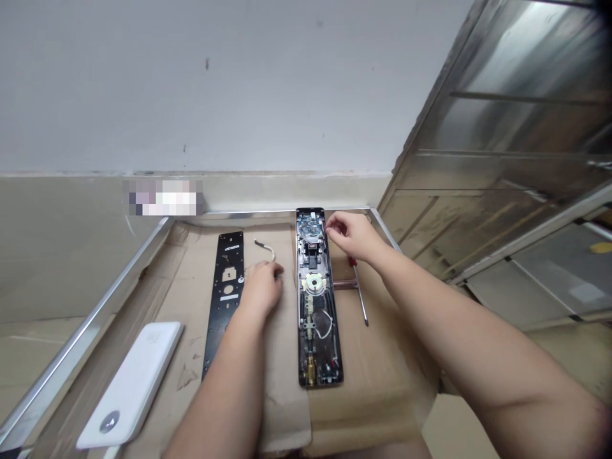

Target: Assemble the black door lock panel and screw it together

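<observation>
A long black device housing (315,306) lies open-side up on cardboard, showing a blue circuit board (310,226) at its far end, a round speaker-like part (314,284) midway and a brass fitting (311,370) at its near end. My right hand (351,234) is pinched closed beside the housing's upper right edge; whatever is between the fingertips is too small to make out. My left hand (262,284) is low over the cardboard with curled fingers. A short white cable (268,248) with a dark end runs to that hand, but its grip is hidden.
Left of my left hand lies a black perforated plate (220,299). A white oblong cover (134,382) rests at the near left. Right of the housing lie a screwdriver (362,296) and a brownish bar (345,284). A metal rim (90,325) edges the cardboard-lined table (373,389).
</observation>
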`<state>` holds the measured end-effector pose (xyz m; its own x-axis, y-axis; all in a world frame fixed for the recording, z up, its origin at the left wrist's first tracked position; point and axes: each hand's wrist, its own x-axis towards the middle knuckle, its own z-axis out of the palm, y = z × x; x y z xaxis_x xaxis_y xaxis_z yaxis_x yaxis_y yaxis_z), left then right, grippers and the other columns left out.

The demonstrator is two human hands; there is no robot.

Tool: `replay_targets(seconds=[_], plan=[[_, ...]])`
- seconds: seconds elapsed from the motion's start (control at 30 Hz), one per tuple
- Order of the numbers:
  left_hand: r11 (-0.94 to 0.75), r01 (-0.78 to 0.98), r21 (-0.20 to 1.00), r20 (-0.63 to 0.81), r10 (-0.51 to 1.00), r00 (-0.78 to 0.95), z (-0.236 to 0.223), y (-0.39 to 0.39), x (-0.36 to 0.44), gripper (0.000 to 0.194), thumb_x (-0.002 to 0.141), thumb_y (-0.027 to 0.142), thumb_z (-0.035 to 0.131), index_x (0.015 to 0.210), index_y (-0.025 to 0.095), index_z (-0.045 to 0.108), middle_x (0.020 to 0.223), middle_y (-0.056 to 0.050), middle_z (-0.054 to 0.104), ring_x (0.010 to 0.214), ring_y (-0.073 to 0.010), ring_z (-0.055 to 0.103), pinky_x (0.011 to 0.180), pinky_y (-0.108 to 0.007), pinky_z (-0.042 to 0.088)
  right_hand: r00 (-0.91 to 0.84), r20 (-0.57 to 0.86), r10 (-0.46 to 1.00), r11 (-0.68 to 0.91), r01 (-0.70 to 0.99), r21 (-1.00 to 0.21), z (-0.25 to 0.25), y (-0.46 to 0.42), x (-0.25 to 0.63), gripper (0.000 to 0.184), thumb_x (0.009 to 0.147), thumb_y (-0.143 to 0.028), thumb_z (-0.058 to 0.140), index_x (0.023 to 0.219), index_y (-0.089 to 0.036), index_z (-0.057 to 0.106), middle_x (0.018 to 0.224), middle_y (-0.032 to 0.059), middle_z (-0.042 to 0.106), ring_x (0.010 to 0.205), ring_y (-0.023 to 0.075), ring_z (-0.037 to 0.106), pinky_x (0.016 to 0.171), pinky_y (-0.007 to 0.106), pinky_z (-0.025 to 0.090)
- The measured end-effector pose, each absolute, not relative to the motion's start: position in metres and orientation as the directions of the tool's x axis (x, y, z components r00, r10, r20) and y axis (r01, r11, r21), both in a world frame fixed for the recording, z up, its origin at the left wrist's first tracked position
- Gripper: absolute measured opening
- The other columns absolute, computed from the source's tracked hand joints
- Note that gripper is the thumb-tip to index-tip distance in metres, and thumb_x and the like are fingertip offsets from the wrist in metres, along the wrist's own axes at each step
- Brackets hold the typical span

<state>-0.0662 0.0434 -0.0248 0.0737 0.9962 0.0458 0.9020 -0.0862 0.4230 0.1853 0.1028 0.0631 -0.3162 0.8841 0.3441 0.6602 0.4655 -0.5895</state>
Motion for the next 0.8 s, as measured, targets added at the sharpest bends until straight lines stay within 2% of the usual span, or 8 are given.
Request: replay_targets(seconds=[0.13,0.3,0.47,0.67,0.8], plan=[[-0.036,0.899,0.437,0.029,0.999,0.025,-0.018,0.040,-0.064,0.036,0.084,0.021,0.059,0.119,0.021,0.068,0.117,-0.011,0.066,0.116,-0.0296,0.058,0.107,-0.040,0.043,-0.253,0.343,0.905,0.416,0.698,-0.583,0.061,0.111,0.194,0.007,0.081,-0.023,0.061,0.083,-0.019,0.066,0.064,-0.0017,0.059,0.061,0.0136,0.053,0.061,0.028,0.038],[0.050,0.917,0.395,0.010,0.998,-0.058,-0.015,0.037,-0.063,0.046,0.084,0.030,0.060,0.130,0.023,0.061,0.128,-0.013,0.059,0.127,-0.0354,0.051,0.106,-0.045,0.044,-0.187,0.310,0.932,0.349,0.690,-0.634,0.055,0.121,0.203,0.008,0.080,-0.025,0.061,0.081,-0.019,0.066,0.060,-0.0030,0.054,0.059,0.0131,0.049,0.062,0.029,0.036],[0.027,0.931,0.364,0.025,0.999,-0.039,-0.018,0.038,-0.063,0.040,0.086,0.026,0.056,0.124,0.018,0.065,0.127,-0.014,0.060,0.124,-0.0341,0.053,0.106,-0.042,0.045,-0.143,0.266,0.953,0.290,0.676,-0.677,0.052,0.126,0.208,0.011,0.079,-0.028,0.061,0.080,-0.018,0.066,0.060,-0.0030,0.053,0.058,0.0127,0.046,0.060,0.029,0.035],[-0.014,0.924,0.381,0.046,0.999,-0.004,-0.019,0.039,-0.064,0.030,0.084,0.020,0.056,0.109,0.017,0.072,0.125,-0.013,0.063,0.118,-0.0317,0.057,0.107,-0.040,0.045,-0.151,0.233,0.961,0.271,0.685,-0.676,0.048,0.129,0.210,0.010,0.078,-0.027,0.062,0.079,-0.018,0.067,0.062,-0.0020,0.056,0.060,0.0138,0.049,0.062,0.030,0.038],[-0.023,0.928,0.371,0.046,0.999,0.006,-0.022,0.040,-0.063,0.035,0.084,0.020,0.055,0.115,0.014,0.070,0.134,-0.016,0.059,0.126,-0.0318,0.055,0.112,-0.039,0.042,-0.156,0.219,0.963,0.265,0.686,-0.677,0.047,0.129,0.210,0.008,0.078,-0.026,0.063,0.079,-0.019,0.066,0.064,-0.0015,0.058,0.060,0.0144,0.051,0.062,0.030,0.039]])
